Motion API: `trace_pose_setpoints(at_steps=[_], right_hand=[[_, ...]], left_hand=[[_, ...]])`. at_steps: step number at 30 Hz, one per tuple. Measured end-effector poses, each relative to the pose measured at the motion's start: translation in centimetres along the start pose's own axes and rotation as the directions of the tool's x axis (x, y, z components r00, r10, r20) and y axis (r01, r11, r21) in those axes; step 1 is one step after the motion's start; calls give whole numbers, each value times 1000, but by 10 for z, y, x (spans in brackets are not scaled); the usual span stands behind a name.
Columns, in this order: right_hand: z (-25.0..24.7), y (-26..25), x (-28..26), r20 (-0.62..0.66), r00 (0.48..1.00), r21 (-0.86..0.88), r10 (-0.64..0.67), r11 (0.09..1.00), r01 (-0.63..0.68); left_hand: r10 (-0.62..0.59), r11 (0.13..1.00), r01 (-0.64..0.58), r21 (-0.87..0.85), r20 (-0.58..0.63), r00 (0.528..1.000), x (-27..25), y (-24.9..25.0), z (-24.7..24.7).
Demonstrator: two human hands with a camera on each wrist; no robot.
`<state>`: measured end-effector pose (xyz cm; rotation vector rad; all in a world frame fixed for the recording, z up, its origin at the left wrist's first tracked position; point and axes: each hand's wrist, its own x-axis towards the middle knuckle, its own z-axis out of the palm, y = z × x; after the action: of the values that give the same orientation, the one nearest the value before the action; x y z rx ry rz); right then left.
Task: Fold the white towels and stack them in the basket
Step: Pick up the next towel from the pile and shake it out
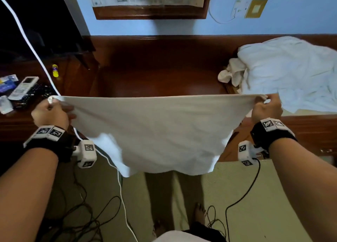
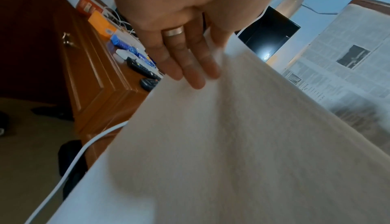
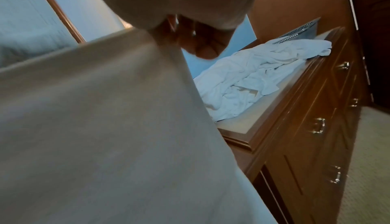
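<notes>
A white towel [image 1: 155, 130] hangs spread in the air in front of the wooden dresser top [image 1: 160, 73], its top edge stretched taut between both hands. My left hand [image 1: 52, 108] pinches the towel's left top corner; in the left wrist view the fingers [image 2: 190, 64] lie flat against the cloth [image 2: 232, 144]. My right hand [image 1: 264, 106] pinches the right top corner, and its fingers [image 3: 200, 44] curl over the towel [image 3: 105, 127]. A heap of unfolded white towels [image 1: 291, 72] lies on the dresser at the right. A perforated basket rim [image 3: 299, 31] shows behind that heap.
Remote controls [image 1: 27, 92], packets and a yellow tube [image 1: 55, 70] lie on the dresser's left end beside a dark TV [image 1: 36, 22]. A white cable [image 1: 32, 46] runs down past my left hand. Black cables [image 1: 82, 214] trail over the floor near my bare feet [image 1: 199, 214].
</notes>
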<state>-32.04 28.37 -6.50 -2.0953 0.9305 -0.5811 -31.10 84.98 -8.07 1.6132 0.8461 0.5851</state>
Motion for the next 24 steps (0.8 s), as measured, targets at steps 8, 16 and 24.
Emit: trace_pose_setpoints(at_steps=[8,16,24], right_hand=[[44,26,19,95,958,223,270,932,-285],[79,-73,61,-21,947,526,320,809,-261],[175,-146,159,43,953,635,299,728,-258]], left_hand=[[-251,940,260,-220,68,966,49,-51,28],[-159,903,138,-406,-20,987,57,42,92],[-195,810,214,-546,93,976,138,93,206]])
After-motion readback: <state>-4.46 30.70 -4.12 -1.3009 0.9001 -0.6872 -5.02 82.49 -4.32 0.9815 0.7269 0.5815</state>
